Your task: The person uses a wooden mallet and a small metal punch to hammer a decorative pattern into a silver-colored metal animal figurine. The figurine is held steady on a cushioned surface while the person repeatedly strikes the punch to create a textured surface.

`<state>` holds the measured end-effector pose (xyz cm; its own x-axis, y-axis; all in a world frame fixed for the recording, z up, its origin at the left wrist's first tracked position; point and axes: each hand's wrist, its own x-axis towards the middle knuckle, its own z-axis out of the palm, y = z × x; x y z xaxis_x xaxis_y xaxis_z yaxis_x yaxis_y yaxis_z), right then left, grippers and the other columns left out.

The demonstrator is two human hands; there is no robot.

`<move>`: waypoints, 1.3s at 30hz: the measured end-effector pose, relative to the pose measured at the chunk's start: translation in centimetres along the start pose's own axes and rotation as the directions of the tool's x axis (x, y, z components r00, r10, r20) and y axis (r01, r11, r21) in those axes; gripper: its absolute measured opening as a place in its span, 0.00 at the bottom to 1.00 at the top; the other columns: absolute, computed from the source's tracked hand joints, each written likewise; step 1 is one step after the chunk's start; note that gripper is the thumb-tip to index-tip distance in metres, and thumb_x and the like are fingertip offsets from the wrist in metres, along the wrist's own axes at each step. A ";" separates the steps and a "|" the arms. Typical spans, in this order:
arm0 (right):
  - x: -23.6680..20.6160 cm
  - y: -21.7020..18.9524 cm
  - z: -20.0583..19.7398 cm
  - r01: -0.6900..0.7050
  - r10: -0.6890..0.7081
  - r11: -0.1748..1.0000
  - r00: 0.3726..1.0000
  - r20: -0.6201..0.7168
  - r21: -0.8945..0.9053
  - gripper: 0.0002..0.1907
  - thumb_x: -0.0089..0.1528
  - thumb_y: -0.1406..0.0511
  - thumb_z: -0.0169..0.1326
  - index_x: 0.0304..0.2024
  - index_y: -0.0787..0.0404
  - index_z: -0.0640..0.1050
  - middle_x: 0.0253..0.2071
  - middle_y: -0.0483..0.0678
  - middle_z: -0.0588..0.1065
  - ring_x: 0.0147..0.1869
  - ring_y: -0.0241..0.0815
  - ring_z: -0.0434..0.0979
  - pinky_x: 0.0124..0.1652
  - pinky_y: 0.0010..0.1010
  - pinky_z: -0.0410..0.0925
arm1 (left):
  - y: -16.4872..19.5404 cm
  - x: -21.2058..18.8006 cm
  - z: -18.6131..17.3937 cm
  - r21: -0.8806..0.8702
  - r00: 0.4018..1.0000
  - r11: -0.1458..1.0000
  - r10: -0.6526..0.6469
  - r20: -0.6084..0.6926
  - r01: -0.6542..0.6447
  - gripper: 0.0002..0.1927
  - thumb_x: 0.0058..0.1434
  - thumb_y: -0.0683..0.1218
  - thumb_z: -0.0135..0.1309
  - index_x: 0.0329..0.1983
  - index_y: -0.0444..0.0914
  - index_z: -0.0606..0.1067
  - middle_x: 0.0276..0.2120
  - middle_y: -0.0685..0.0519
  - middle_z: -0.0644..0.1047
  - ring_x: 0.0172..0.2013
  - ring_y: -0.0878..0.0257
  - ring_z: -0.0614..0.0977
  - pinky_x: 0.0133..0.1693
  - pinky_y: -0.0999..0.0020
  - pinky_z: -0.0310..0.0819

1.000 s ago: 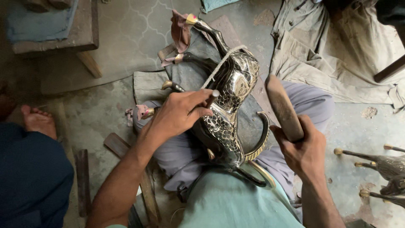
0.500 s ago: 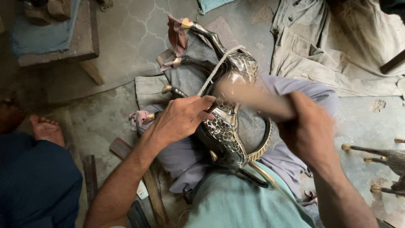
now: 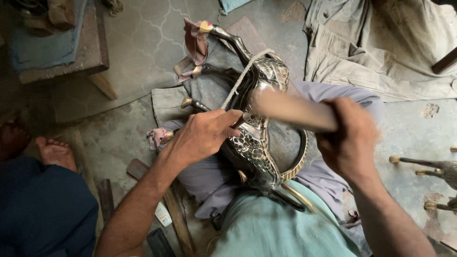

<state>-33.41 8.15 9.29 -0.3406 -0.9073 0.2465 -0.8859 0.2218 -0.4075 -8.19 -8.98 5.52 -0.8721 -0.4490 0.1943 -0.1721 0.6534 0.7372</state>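
Figurine (image 3: 259,123): a dark, engraved metal animal with brass-tipped legs, lying across the lap on purple cloth (image 3: 204,176), neck pointing away toward a pink rag (image 3: 193,40).

Head view. Left hand (image 3: 202,135) closed around a small punch (image 3: 246,116), tip set against the figurine's flank, knuckles resting on the metal. Right hand (image 3: 350,143) clenched on a wooden mallet (image 3: 293,110), blurred and lying flat over the body. A second ago, held upright and off to the right; half a second ago, already swinging in; now nearly on the punch head. Judged from that: a chasing blow landing, one of many in working the pattern. Figurine itself barely shifted between frames, left grip unchanged. White cord (image 3: 243,78) looped along the neck.

Containers: none clearly in sight. A wooden stool (image 3: 62,52) at upper left, carrying blue cloth; contents beyond that too dim to tell. Another person's bare foot (image 3: 54,152) at left, more brass-tipped legs (image 3: 428,166) at the right edge.
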 end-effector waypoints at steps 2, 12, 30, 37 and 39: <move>0.0 -0.2 0.0 -0.402 0.316 0.803 0.913 0.257 0.441 0.10 0.59 0.66 0.66 0.34 0.62 0.77 0.27 0.50 0.75 0.31 0.51 0.72 0.33 0.40 0.65 | -0.1 0.0 0.0 0.001 1.000 1.000 0.013 -0.002 -0.013 0.23 0.60 0.37 0.62 0.58 0.38 0.73 0.33 0.44 0.78 0.34 0.45 0.82 0.33 0.55 0.75; -0.2 -1.7 -0.2 -0.064 0.062 0.997 0.997 -0.047 -0.035 0.11 0.51 0.72 0.63 0.36 0.62 0.79 0.30 0.51 0.77 0.35 0.49 0.78 0.36 0.40 0.68 | -0.3 0.5 -0.1 -0.021 0.998 1.000 -0.003 0.063 0.004 0.27 0.63 0.37 0.59 0.67 0.38 0.71 0.31 0.45 0.77 0.31 0.50 0.84 0.33 0.59 0.78; -3.0 -0.3 0.6 -0.105 0.105 0.994 0.994 -0.003 -0.044 0.22 0.52 0.71 0.58 0.50 0.61 0.73 0.38 0.57 0.75 0.42 0.63 0.76 0.38 0.49 0.68 | -0.3 1.4 -0.3 -0.043 0.995 0.999 -0.003 0.103 0.007 0.21 0.60 0.37 0.59 0.57 0.39 0.74 0.35 0.47 0.81 0.36 0.55 0.87 0.34 0.62 0.81; -3.0 -0.5 1.1 -0.200 0.200 0.980 0.976 0.088 0.000 0.20 0.55 0.70 0.61 0.50 0.61 0.74 0.41 0.58 0.77 0.45 0.64 0.77 0.42 0.52 0.69 | -0.7 1.5 -0.2 0.001 0.988 1.000 -0.021 0.152 0.021 0.18 0.62 0.39 0.60 0.55 0.38 0.74 0.35 0.44 0.80 0.37 0.51 0.86 0.35 0.59 0.79; -2.7 -0.4 1.0 -0.209 0.212 0.977 0.968 0.132 -0.035 0.19 0.55 0.71 0.62 0.49 0.61 0.75 0.40 0.58 0.78 0.44 0.64 0.78 0.40 0.52 0.69 | -0.9 1.6 -0.3 0.098 0.985 0.995 0.004 0.174 -0.022 0.17 0.59 0.41 0.64 0.52 0.37 0.76 0.32 0.42 0.79 0.37 0.44 0.83 0.36 0.53 0.75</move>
<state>-31.84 10.17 7.88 -0.4762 -0.8786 0.0364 -0.8056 0.4193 -0.4187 -9.35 -10.47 5.32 -0.9394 -0.3331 0.0816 -0.1973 0.7196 0.6658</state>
